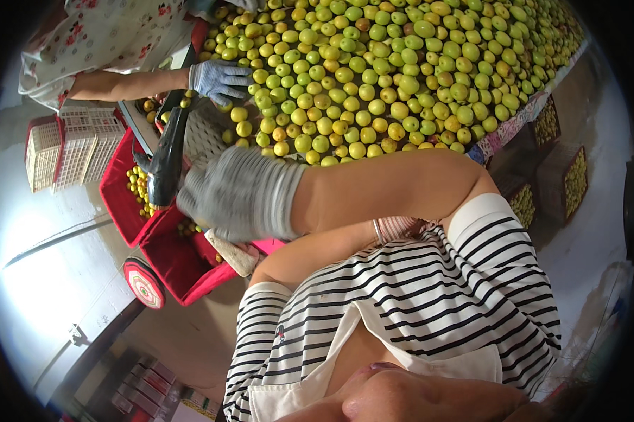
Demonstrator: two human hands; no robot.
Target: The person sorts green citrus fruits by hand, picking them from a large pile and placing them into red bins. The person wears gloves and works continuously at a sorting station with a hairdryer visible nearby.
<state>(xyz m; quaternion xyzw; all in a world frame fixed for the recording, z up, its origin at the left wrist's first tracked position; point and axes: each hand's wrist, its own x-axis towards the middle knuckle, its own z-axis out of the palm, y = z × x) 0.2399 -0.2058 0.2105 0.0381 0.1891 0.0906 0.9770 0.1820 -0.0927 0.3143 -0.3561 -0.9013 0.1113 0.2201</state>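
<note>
My right hand (238,192), in a grey striped knit glove, is blurred and reaches across to the left, by the near left edge of a broad layer of green-yellow jujubes (348,89). Whether it holds anything is unclear. My left hand (401,228), in a red-and-white striped glove, lies close to my striped shirt, partly hidden under my right forearm; its fingers are not clearly visible. Left of my right hand stands a glossy black tapered object (166,163). A grey perforated surface (206,129) shows just beyond that hand.
A co-worker's gloved hand (222,82) rests at the jujubes' left edge. Red-lined bins (174,264) holding some fruit stand at left, near stacked white plastic baskets (85,147). Filled crates (565,182) stand below the table's right side. A round patterned stool seat (144,282) is at lower left.
</note>
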